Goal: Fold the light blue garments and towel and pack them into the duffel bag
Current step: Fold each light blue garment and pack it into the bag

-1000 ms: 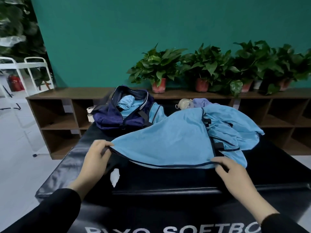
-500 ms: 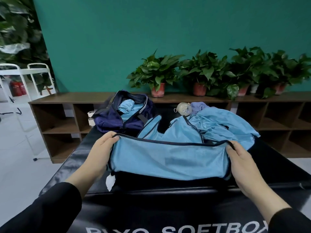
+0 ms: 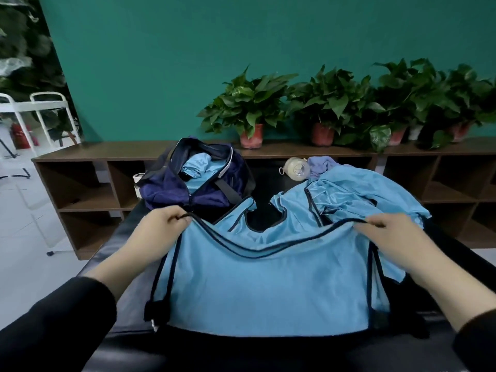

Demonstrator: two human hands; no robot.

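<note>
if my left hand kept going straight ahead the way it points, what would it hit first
Most likely the duffel bag: the left hand, pinching the vest hem, points up the table toward the bag's near side. Depth is hard to judge from one view.

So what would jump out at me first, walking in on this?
Probably the big light blue garment spread over the black table, with the left hand and the right hand each pinching its dark-trimmed top edge. Behind it at the left stands an open navy duffel bag with blue cloth inside, and potted plants line the shelf by the green wall.
</note>
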